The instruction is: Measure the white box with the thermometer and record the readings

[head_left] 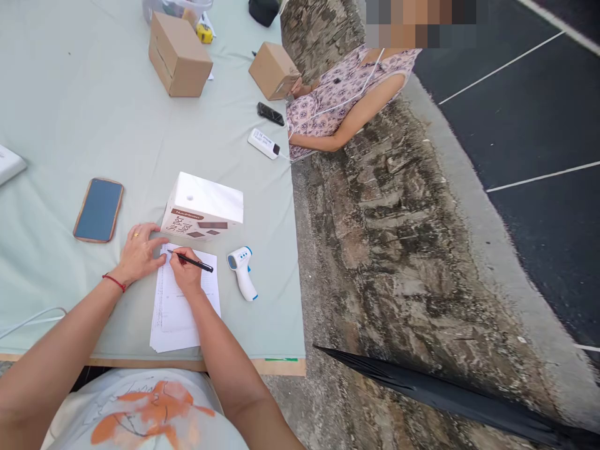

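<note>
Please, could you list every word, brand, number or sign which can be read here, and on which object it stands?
"Super Meal": white box.
"Nutri...": brown strip on the same box; the rest is blurred.
Too small to read: writing on the paper sheets, print on the small white device, any markings on the thermometer.

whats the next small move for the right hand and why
Probably a short pen stroke on the papers: the right hand grips the black pen over their upper part, and the left hand is at their upper left edge.
</note>
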Tool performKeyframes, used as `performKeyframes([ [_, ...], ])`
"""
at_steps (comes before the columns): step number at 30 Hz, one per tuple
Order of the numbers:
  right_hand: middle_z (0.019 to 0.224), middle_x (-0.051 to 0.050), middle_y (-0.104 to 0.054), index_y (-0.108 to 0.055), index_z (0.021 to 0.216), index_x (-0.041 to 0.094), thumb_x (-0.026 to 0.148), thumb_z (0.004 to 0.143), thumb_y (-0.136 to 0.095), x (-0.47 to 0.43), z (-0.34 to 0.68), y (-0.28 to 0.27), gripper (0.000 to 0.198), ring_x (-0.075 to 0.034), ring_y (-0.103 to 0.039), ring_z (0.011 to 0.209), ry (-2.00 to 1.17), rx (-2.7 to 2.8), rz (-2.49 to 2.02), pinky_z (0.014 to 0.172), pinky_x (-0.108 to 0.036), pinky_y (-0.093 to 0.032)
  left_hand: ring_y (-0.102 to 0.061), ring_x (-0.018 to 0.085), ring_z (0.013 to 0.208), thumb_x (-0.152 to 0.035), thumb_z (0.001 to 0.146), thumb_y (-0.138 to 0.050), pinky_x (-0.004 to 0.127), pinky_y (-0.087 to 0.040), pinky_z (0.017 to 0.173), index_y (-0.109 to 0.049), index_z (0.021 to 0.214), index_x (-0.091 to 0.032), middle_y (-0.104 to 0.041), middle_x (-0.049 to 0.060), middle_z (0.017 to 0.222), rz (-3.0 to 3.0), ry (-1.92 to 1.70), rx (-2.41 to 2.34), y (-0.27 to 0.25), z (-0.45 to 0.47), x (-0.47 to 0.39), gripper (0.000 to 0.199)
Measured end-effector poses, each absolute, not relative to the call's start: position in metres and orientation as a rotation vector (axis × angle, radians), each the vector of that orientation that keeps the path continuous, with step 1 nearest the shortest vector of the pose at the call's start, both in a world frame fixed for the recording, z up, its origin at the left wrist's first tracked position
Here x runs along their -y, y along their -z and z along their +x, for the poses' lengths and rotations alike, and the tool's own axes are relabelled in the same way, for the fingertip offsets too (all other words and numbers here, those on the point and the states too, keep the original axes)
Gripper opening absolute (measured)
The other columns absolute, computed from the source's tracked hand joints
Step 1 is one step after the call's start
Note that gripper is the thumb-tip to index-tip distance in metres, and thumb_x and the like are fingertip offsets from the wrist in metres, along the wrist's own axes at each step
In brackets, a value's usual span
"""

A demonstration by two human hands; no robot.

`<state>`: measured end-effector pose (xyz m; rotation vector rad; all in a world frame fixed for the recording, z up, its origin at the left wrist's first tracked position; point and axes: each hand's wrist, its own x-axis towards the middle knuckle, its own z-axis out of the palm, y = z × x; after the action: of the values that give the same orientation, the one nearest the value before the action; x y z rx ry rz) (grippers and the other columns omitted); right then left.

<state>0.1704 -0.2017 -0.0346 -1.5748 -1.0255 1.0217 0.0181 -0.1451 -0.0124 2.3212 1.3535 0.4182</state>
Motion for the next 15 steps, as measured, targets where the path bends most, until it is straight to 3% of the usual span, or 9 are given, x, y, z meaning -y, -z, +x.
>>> performKeyframes([
  [15,0.07,-0.001,-0.06,-0.06,0.076,0.019,0.042,0.078,-0.052,0.2031,0.1685,0.0379,0.025,-0.015,-0.053,0.063,-0.989,0.917,-1.588,0.063,-0.029,-0.047,-0.049,0.031,0.123,-0.035,0.082,-0.057,0.053,-0.035,0.113,-0.074,0.105,-0.02,-0.054,0.013,0.126,2.327,-0.419,-1.36,0.0111,0.0189,0.1452,0.033],
])
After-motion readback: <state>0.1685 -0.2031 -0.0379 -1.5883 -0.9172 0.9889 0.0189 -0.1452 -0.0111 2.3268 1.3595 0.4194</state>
